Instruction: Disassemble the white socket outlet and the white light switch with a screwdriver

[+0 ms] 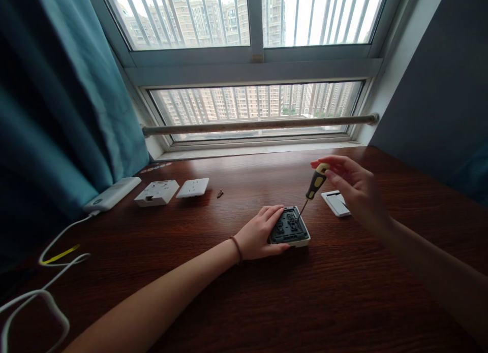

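Observation:
A wall switch module (290,227) lies back side up on the wooden desk (267,302), dark inner face showing inside a white rim. My left hand (261,234) grips its left edge, thumb in front and fingers over the far side. My right hand (353,188) pinches the black and yellow handle of a screwdriver (313,188). The tool stands tilted, with its tip down on the module's far right part.
A white cover plate (335,203) lies just right of the module. Further left are a small screw (220,193), a white socket plate (193,187), a white box part (156,192) and a white power bank (112,193) with white cable (57,271). A teal curtain hangs left.

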A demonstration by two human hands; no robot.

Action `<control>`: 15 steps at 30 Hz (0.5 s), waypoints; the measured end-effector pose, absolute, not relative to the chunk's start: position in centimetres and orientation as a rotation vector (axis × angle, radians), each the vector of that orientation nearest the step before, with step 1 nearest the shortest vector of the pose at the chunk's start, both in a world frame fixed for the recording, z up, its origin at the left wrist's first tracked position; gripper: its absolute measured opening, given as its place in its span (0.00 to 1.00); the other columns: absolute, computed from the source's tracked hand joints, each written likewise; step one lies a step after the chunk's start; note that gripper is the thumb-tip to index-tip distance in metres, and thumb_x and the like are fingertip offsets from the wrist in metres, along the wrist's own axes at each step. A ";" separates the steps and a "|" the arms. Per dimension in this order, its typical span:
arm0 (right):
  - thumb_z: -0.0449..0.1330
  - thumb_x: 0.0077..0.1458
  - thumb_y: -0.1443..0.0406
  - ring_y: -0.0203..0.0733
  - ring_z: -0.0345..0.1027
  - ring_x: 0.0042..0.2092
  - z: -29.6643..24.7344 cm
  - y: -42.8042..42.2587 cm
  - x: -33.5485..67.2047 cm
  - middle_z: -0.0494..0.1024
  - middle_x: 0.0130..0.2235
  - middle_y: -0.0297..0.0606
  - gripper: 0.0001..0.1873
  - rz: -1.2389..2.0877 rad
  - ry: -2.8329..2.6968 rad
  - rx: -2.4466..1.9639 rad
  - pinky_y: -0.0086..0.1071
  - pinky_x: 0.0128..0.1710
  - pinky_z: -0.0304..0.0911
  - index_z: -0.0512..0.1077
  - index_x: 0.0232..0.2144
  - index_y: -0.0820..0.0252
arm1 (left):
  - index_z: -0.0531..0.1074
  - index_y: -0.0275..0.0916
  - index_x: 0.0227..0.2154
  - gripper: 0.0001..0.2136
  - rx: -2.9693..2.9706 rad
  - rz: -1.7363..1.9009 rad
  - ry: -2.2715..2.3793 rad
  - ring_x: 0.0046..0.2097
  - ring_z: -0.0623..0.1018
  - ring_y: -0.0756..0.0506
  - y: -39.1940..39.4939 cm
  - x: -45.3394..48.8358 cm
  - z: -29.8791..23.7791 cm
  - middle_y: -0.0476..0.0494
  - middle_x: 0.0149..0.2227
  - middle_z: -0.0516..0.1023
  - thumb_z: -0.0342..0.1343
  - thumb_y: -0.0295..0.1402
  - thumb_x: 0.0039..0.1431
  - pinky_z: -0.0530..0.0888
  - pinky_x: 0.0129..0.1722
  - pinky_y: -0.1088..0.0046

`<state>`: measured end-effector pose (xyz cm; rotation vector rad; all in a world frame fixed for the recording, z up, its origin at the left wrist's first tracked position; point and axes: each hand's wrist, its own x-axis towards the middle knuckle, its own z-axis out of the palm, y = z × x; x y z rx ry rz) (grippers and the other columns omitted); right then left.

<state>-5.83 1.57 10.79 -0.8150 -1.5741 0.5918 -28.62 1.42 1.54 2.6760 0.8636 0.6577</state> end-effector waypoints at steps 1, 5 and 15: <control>0.60 0.51 0.65 0.41 0.71 0.43 10.6 1.8 -5.8 0.76 0.40 0.36 0.10 0.565 -1.556 -0.837 0.38 0.44 0.68 0.70 0.39 0.55 | 0.51 0.30 0.58 0.37 2.675 0.662 0.861 0.58 0.58 0.38 1.4 -28.6 1.5 0.31 0.58 0.57 0.54 0.48 0.50 0.60 0.58 0.57; 0.66 0.43 0.67 0.39 0.72 0.37 10.3 2.2 -5.7 0.75 0.35 0.33 0.16 0.525 -1.500 -0.861 0.36 0.38 0.70 0.70 0.37 0.54 | 0.51 0.31 0.58 0.37 2.670 0.667 0.854 0.58 0.58 0.37 1.4 -28.6 1.5 0.31 0.58 0.57 0.54 0.48 0.50 0.60 0.58 0.56; 0.61 0.50 0.66 0.41 0.70 0.44 10.4 1.6 -6.1 0.74 0.43 0.36 0.13 0.574 -1.584 -0.809 0.38 0.46 0.67 0.70 0.41 0.53 | 0.51 0.32 0.58 0.37 2.660 0.669 0.856 0.59 0.58 0.37 1.3 -28.6 1.6 0.30 0.58 0.57 0.55 0.48 0.50 0.60 0.58 0.55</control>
